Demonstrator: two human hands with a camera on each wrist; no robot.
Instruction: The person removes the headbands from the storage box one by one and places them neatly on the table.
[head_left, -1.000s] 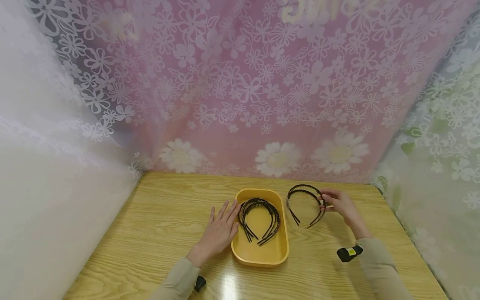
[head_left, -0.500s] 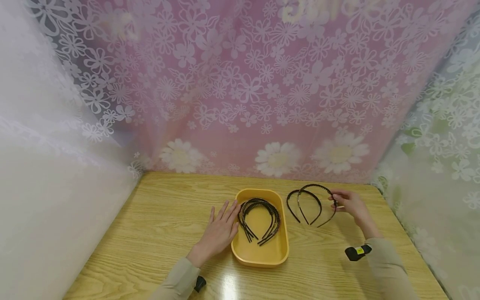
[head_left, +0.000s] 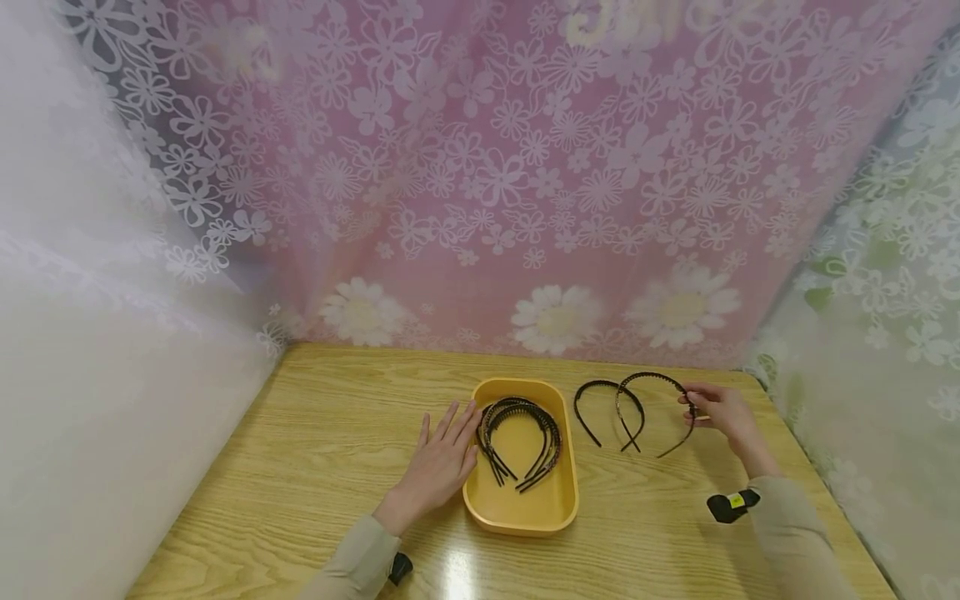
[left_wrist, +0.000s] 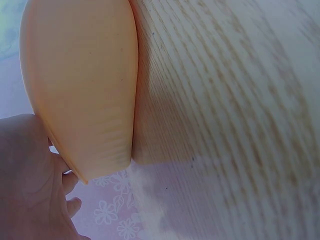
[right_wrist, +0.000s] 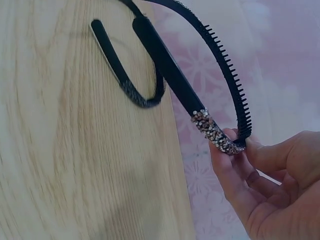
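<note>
Right hand (head_left: 726, 414) pinches a black, glitter-trimmed, toothed headband (right_wrist: 170, 67), visually crossing a slim black headband (head_left: 603, 382); left hand (head_left: 435, 462), fingers extended, touches a rounded-rectangular yellow tray (head_left: 521, 530)!

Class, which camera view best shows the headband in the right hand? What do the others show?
The right wrist view: the headband in the right hand appears close, its teeth and sparkly patch distinct. The head view shows its overall arch, but small; the left wrist view, none of it.
</note>
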